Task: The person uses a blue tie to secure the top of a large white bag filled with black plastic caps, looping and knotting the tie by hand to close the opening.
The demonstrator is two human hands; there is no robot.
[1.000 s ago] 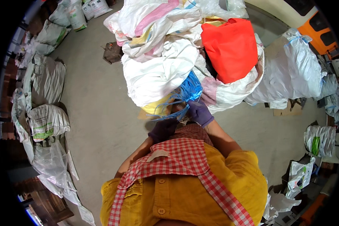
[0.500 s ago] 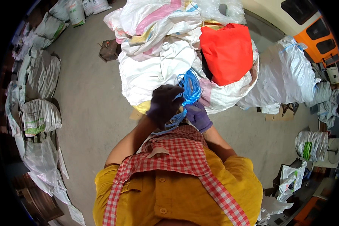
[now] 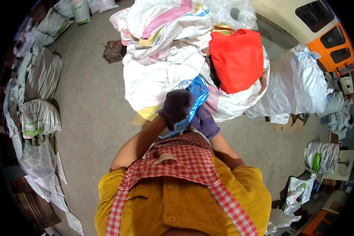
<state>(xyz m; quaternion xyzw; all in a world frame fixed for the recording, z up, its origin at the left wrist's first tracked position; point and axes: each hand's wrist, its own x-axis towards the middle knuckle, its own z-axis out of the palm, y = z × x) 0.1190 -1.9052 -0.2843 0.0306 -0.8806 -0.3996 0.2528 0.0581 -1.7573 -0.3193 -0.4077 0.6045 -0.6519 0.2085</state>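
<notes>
A bundle of shiny blue plastic twine hangs between my gloved hands, in front of my red checked apron. My left hand, in a dark purple glove, is closed with its fingers curled against the twine's left side. On the other side my right hand, in a purple glove, is closed on the lower part of the bundle. Just beyond the hands lies a pile of white woven sacks. A red cloth bag rests at the pile's right, on an open woven sack.
A large stuffed white sack stands to the right, by an orange machine. More filled sacks line the left side. A small brown box sits on the floor left of the pile. Clear plastic lies at the back.
The blue twine has gone from a loose, spread bunch to a narrower, gathered strand. My left hand has shifted slightly right, its fingers now more curled. The right hand stays nearly in place.
</notes>
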